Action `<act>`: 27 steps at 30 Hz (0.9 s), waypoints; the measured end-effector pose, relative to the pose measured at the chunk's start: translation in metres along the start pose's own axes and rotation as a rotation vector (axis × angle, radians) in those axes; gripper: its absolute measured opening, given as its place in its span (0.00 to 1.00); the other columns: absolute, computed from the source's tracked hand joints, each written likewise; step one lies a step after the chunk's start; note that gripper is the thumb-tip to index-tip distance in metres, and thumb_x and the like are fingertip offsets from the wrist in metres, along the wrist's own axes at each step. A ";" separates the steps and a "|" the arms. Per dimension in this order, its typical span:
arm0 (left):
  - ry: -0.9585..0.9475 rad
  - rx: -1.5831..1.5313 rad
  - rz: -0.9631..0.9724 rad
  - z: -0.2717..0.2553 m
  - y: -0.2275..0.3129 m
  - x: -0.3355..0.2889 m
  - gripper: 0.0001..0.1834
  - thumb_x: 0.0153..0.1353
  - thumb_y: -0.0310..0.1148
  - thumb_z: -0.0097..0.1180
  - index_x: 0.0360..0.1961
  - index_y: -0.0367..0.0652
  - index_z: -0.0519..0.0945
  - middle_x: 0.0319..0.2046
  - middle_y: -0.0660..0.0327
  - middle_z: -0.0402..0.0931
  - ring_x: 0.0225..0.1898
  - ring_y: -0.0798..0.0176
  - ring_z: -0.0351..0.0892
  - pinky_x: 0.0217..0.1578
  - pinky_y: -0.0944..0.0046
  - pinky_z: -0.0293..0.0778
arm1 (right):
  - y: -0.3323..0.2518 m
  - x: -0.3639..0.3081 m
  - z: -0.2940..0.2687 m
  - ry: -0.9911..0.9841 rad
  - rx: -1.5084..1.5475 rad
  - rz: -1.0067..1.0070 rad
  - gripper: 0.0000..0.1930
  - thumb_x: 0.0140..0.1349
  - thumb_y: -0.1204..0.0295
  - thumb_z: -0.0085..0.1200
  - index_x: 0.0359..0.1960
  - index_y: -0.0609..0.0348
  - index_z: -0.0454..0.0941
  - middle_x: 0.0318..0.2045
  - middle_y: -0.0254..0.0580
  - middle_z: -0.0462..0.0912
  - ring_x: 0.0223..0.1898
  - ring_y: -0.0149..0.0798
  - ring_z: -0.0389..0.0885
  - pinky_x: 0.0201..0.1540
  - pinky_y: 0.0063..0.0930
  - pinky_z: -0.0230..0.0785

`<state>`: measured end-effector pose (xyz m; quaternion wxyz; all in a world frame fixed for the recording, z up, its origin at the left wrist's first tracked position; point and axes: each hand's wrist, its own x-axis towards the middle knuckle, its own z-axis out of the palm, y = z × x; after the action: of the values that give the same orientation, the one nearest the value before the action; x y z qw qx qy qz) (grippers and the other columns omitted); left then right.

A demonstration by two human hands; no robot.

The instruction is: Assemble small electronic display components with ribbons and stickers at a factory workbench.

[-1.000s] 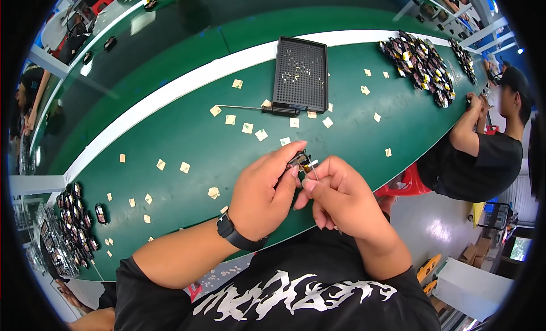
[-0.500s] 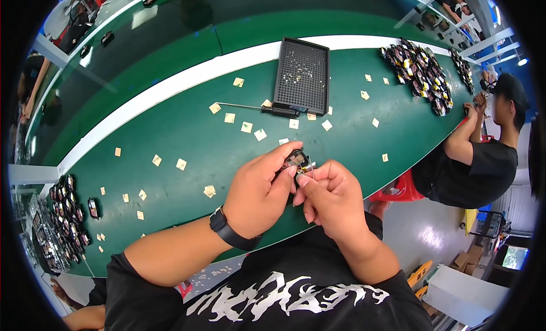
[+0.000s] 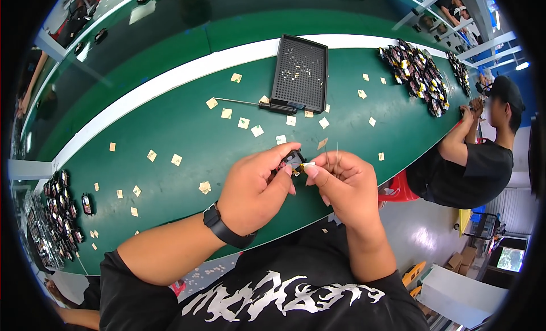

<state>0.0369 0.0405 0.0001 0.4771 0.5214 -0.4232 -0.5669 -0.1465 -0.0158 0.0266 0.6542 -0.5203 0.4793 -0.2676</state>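
My left hand [image 3: 259, 180] is closed round a small black electronic part [image 3: 293, 162], holding it between thumb and fingers above the table. My right hand [image 3: 344, 180] pinches a small white tab [image 3: 308, 165] with a yellow edge at the part's right side. From between my right fingers two thin metal prongs [image 3: 326, 154] point up, looking like tweezers; the rest of them is hidden in the hand. Beside one prong's tip is a tan paper square [image 3: 322, 144]; whether it touches the tip or lies on the table I cannot tell.
On the green table [image 3: 187, 126] lie many paper squares [image 3: 177, 159]. Farther off are a black tray [image 3: 301, 72] with tiny bits and a screwdriver [image 3: 276, 107]. Black parts are heaped left [image 3: 61, 208] and far right [image 3: 421, 75]. A co-worker [image 3: 483, 143] sits at the right.
My right hand has shifted right, away from the part, with the white tab now showing in its pinch. The prongs now point upward, and a tan paper square has appeared near them.
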 end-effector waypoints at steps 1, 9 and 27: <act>-0.007 0.035 0.008 0.000 0.001 0.000 0.21 0.68 0.23 0.49 0.61 0.31 0.76 0.33 0.55 0.81 0.30 0.68 0.82 0.32 0.67 0.76 | 0.000 -0.001 0.002 0.002 0.001 0.001 0.07 0.67 0.76 0.62 0.42 0.68 0.81 0.29 0.31 0.83 0.27 0.17 0.74 0.27 0.12 0.63; -0.019 0.216 0.152 0.001 -0.002 0.002 0.22 0.69 0.22 0.48 0.63 0.34 0.75 0.34 0.57 0.81 0.31 0.67 0.81 0.34 0.68 0.77 | 0.014 0.001 0.011 0.094 -0.301 -0.385 0.05 0.65 0.80 0.61 0.40 0.68 0.85 0.31 0.40 0.87 0.28 0.28 0.85 0.32 0.22 0.77; -0.080 0.180 0.090 0.003 -0.003 -0.005 0.26 0.67 0.17 0.49 0.67 0.33 0.71 0.35 0.56 0.80 0.31 0.69 0.82 0.33 0.69 0.78 | 0.003 0.015 -0.003 -0.086 0.005 0.015 0.11 0.60 0.75 0.70 0.32 0.59 0.75 0.27 0.25 0.75 0.26 0.17 0.68 0.27 0.16 0.61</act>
<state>0.0336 0.0462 -0.0020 0.4361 0.5194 -0.5141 -0.5251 -0.1435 -0.0290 0.0187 0.6774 -0.5262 0.4539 -0.2414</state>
